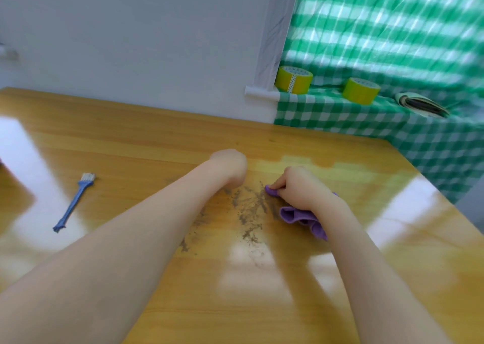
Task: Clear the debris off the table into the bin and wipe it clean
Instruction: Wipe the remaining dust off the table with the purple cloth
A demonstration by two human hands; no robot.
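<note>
left hand: our left hand (231, 166) reaches across to just past the far end of the dirt. Wrist is bent & fingers are tucked out of sight, so we can't tell if it's clenched, relaxed or holding anything.
right hand: our right hand (301, 186) sits just right of the left hand. Its fingers are curled round the purple cloth (296, 216), gripping it & holding it down on the surface (131, 139).
purple cloth: bunched up. A small end pokes out past our right fingertips on the left-hand side; the rest spills out in folds under the right wrist, toward us.
debris: dark gritty streaks & smears (248, 207) on the surface btwn our two hands, trailing back toward us btwn the forearms. The nearest streaks lie just beside the cloth's front end.
surface: glossy yellow wood w/ bright glare patches on both sides of our arms.
brush: blue handle, pale bristles (74, 203). It lies flat well left of our left forearm, bristles pointing away from us, apart from both hands.
tape rolls: 2 yellow ones (293, 79) (361, 91), well beyond our right hand, standing on a ledge under a green & white checked cover (340, 118).
far right of ledge: a flat pale item, too blurred to name.
</note>
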